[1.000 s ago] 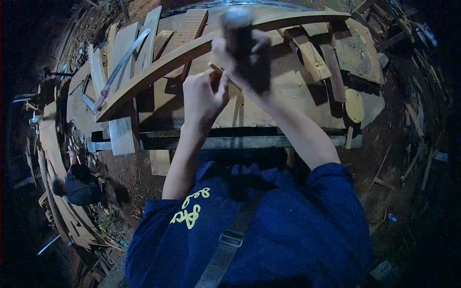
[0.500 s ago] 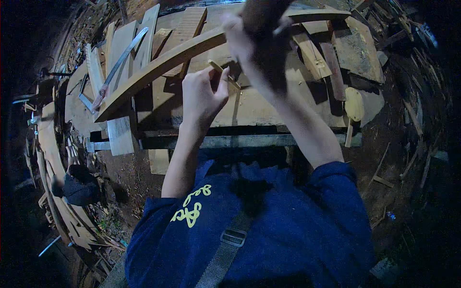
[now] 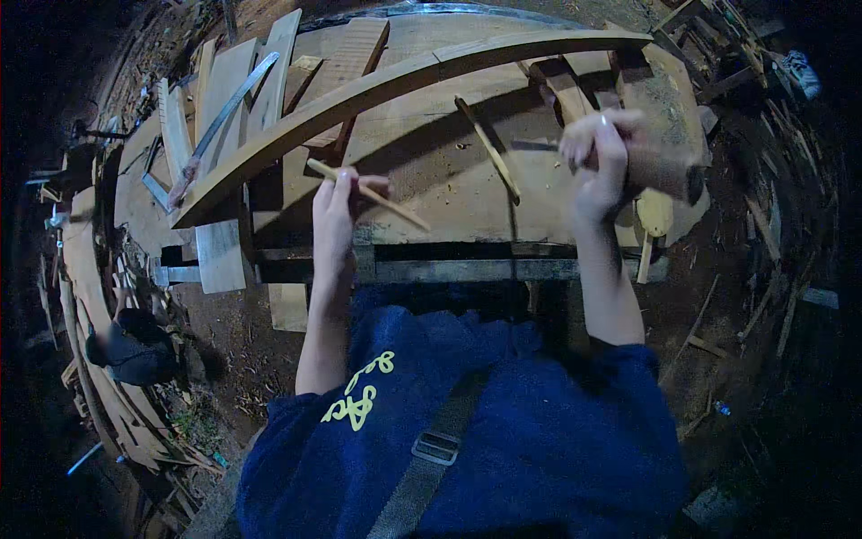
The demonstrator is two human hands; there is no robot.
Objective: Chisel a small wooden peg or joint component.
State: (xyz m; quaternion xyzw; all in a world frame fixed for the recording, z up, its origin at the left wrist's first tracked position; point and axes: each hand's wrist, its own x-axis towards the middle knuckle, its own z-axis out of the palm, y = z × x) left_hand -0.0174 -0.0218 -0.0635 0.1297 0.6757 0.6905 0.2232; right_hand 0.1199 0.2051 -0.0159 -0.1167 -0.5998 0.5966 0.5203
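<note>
My left hand (image 3: 337,216) pinches a thin pale wooden stick (image 3: 395,210) above the near part of a wide wooden workbench top (image 3: 413,180). A second thin wooden stick (image 3: 489,148) lies slanting on the boards between my hands. Raised at the right, my right hand (image 3: 603,166) is closed around a tool with a thick brown, wooden-looking body (image 3: 663,172). Motion blurs this tool, so its kind does not show clearly. A grey blade-like streak lies left of the fist. Beyond both hands, a long wooden beam (image 3: 377,88) crosses the bench, looking bent in this view.
Loose boards (image 3: 232,99) and a long metal-bladed tool (image 3: 229,112) lie at the left. A paddle-shaped pale wooden piece (image 3: 655,214) rests at the right edge. Scrap wood (image 3: 90,269) covers the ground at left, near a dark rounded shape (image 3: 139,346).
My left hand has moved left and nearer with its stick. The right hand has come down and right with the brown tool, uncovering the stick on the boards.
</note>
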